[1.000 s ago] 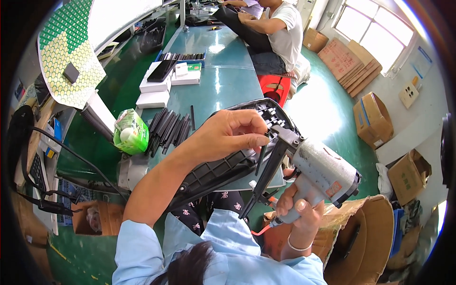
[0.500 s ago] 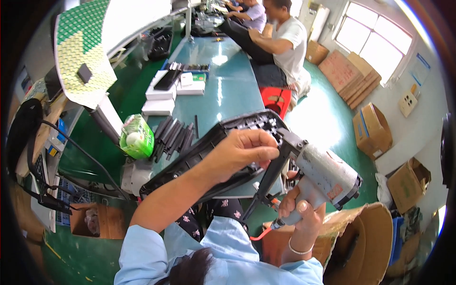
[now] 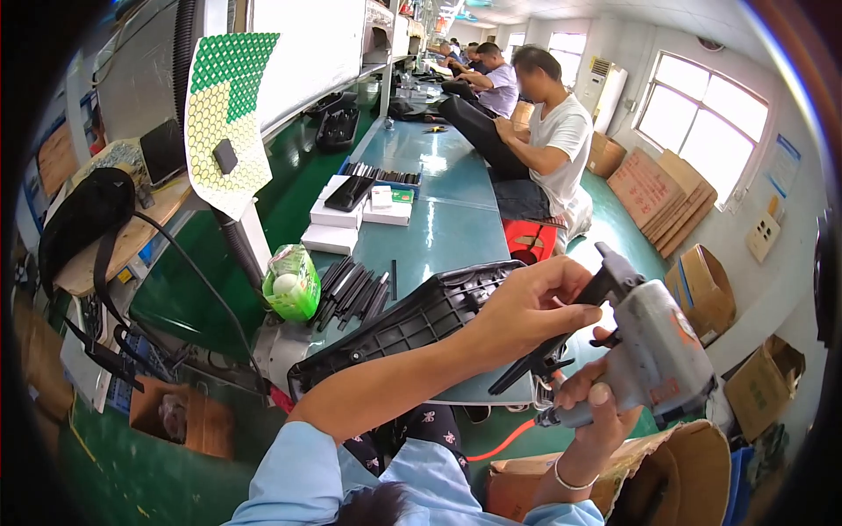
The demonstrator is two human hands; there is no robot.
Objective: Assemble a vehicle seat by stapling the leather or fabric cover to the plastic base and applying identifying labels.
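A grey pneumatic staple gun with a long black magazine is held up in front of me, right of the table's near end. My right hand wraps round its handle, and an orange air hose runs from the handle's end. My left hand is closed on the black magazine near the nose; whether a small piece is also between its fingertips is hidden. Beneath my left forearm a black ribbed plastic shell lies on the table, partly covered by the arm.
Black strips lie beside a green packet. White boxes with a black phone stand farther up the green table. A co-worker sits beyond with a dark panel. An open carton stands at lower right.
My view has tilted up, so more of the room shows. The staple gun and both hands have shifted right, away from above the black shell. Both hands keep their hold.
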